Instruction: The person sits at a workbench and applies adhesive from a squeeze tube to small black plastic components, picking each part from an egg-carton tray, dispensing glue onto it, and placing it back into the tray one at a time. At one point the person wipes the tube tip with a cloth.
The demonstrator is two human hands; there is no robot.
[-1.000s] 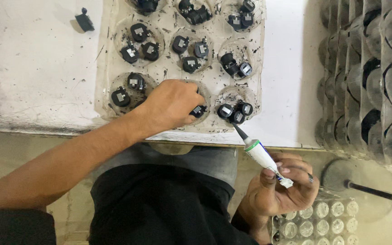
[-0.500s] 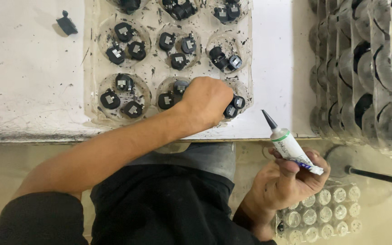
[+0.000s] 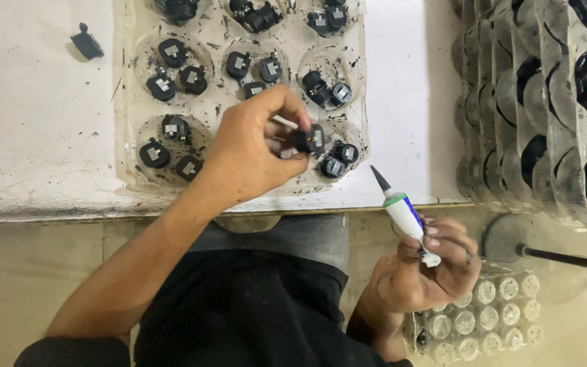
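A small black part [image 3: 309, 140], perhaps metal-faced, pinched above the tray; white glue tube [image 3: 405, 216] tilted, nozzle up-left.

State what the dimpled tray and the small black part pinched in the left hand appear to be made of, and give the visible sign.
Tray: thin clear plastic, likely; the white table shows through and its moulded cups glint. Black part in the left hand: probably dull moulded plastic, with a pale, maybe metal, piece.

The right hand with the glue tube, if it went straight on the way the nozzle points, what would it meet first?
Probably the small black part pinched in the left hand, or the loose parts in the clear tray just below it; depth is unclear. The right hand holds the tube.
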